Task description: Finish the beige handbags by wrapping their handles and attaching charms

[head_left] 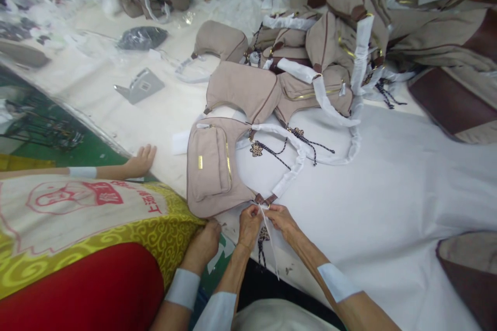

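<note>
A beige shoulder bag (209,165) with a gold zipper and a small gold plate lies flat on the table. Its strap (298,155), wrapped in white material, curves out to the right. At the strap's near end, by the brown tabs (266,199), my left hand (248,225) pinches a thin white strip (275,251) that hangs down past the table edge. My right hand (282,219) is closed on the same white strip beside the strap fitting; its fingertips partly cover it. A leopard-print charm (264,234) with dark cords dangles just below my hands.
More beige bags (243,88) with wrapped straps are piled beyond. A co-worker at the left, in a yellow-and-white apron (97,212), rests one hand (140,161) on the table edge; the other (209,240) is near the bag. A grey folded piece (142,85) lies farther back.
</note>
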Demonstrator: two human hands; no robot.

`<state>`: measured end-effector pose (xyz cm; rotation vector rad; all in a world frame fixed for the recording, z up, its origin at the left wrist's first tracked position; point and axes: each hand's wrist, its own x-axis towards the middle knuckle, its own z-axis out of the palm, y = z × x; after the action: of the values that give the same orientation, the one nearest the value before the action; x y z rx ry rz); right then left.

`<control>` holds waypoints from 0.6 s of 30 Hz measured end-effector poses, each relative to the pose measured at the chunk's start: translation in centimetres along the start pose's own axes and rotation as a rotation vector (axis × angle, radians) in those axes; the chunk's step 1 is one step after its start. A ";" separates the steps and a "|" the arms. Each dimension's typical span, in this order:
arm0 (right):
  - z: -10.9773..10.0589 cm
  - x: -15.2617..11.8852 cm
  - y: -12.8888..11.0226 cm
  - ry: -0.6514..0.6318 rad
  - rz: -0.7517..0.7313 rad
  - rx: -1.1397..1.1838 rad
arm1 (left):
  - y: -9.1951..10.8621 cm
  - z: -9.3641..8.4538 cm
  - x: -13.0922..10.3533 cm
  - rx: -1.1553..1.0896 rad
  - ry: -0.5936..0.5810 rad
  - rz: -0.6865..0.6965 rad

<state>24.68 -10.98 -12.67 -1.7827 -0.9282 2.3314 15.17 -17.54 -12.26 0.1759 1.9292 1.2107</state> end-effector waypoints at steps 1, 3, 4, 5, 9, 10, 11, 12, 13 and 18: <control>0.1 -0.1 0.0 0.011 -0.004 -0.002 | 0.1 -0.1 0.1 0.022 -0.057 0.029; 0.3 -0.2 0.1 0.030 -0.010 -0.004 | 0.2 -0.4 0.2 0.082 -0.149 0.088; 0.3 -0.2 0.1 0.037 -0.013 -0.004 | 0.3 -0.4 0.3 0.116 -0.168 0.114; 0.3 -0.3 0.1 0.042 -0.017 -0.003 | 0.4 -0.4 0.3 0.148 -0.178 0.135; 0.3 -0.5 0.2 0.048 -0.036 0.004 | 0.6 -0.2 0.2 0.224 -0.165 0.168; 0.4 -0.6 0.2 0.051 -0.040 0.008 | 0.7 -0.1 0.1 0.232 -0.148 0.170; 0.4 -0.6 0.3 0.055 -0.043 0.012 | 0.7 -0.1 0.0 0.242 -0.131 0.171; 0.5 -0.7 0.3 0.060 -0.044 0.017 | 0.7 0.0 -0.1 0.254 -0.114 0.170; 0.6 -0.7 0.4 0.067 -0.046 0.022 | 0.7 0.0 -0.2 0.265 -0.098 0.167; 0.9 -0.7 0.3 0.087 -0.046 0.044 | 0.4 -0.2 -0.6 0.280 -0.003 0.152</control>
<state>24.18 -11.95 -12.08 -1.8092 -0.8886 2.2102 15.28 -17.80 -11.54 0.4782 2.1073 1.0294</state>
